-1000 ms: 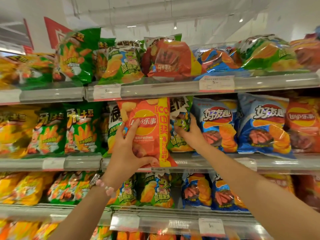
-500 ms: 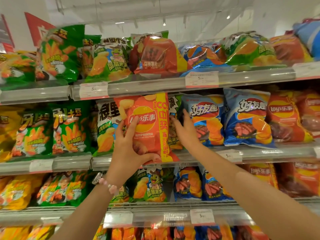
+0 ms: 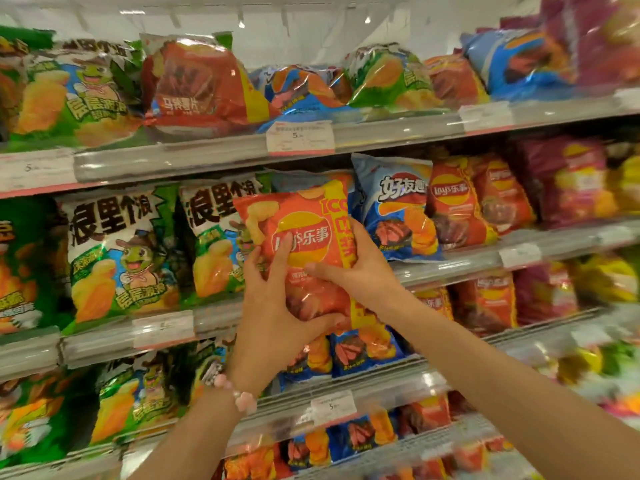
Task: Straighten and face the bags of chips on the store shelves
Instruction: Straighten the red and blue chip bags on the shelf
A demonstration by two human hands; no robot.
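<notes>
Both hands, left [image 3: 273, 317] and right [image 3: 360, 271], fingers gripping glossy crinkled orange bag [image 3: 304, 237], standing upright, tilting slightly left, front facing out.

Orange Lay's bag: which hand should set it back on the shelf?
Left, probably. The left hand cups the orange Lay's bag from below, thumb under its bottom edge, carrying it. The right hand only pinches its right side.

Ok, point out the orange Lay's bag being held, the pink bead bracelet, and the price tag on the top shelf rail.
orange Lay's bag [image 3: 304, 233]: head view, on the round logo.
pink bead bracelet [image 3: 239, 396]: head view, on a bead at the left wrist.
price tag [image 3: 300, 137]: head view, middle of the label.
</notes>
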